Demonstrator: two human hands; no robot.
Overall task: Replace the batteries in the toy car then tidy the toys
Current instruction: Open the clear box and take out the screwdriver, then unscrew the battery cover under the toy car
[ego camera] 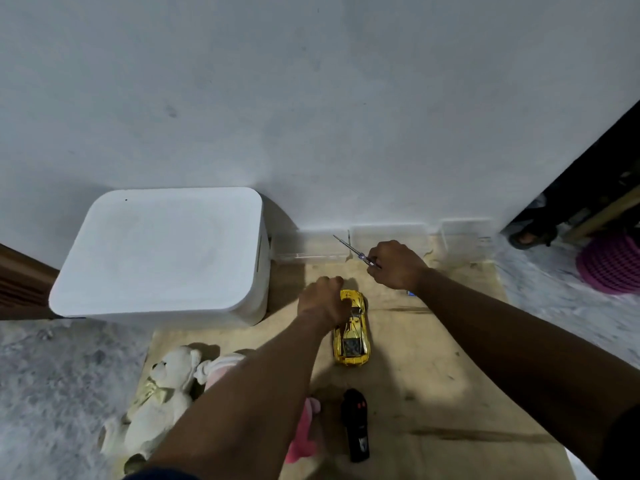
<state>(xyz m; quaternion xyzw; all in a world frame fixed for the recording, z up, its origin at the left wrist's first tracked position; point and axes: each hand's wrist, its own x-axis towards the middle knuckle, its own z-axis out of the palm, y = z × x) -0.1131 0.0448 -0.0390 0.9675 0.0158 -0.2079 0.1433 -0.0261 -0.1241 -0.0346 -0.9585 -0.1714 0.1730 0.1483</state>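
A shiny yellow toy car (353,336) lies on a tan board on the floor, its nose toward the wall. My left hand (323,301) rests on the car's front left side, fingers curled over it. My right hand (396,263) hovers just beyond the car and grips a thin screwdriver (353,250) whose tip points up and left. A small blue item (411,293) peeks out under my right wrist. A black remote control (356,424) lies nearer to me.
A white lidded storage box (162,251) stands at the left against the wall. Clear plastic trays (388,233) line the wall's foot. A white teddy bear (162,393) and a pink plush toy (304,431) lie at the board's left. A pink basket (613,261) sits far right.
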